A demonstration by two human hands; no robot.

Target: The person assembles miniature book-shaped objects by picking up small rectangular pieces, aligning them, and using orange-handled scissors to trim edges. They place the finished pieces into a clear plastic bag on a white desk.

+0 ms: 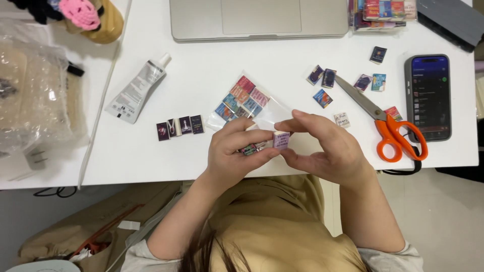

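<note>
head view looked down on a white table (pixel 212 70). both hands met over its near edge, pinched together on a tiny book (pixel 280 139) with a pale purple cover; the left hand (pixel 232 153) gripped it from one side, the right hand (pixel 327 148) from the other. just beyond lay a clear bag (pixel 272 112) of small colourful covers (pixel 243 97). orange-handled scissors (pixel 388 126) and a phone (pixel 428 95) sat to the right, a glue tube (pixel 137 90) and a row of four miniature books (pixel 180 127) to the left.
</note>
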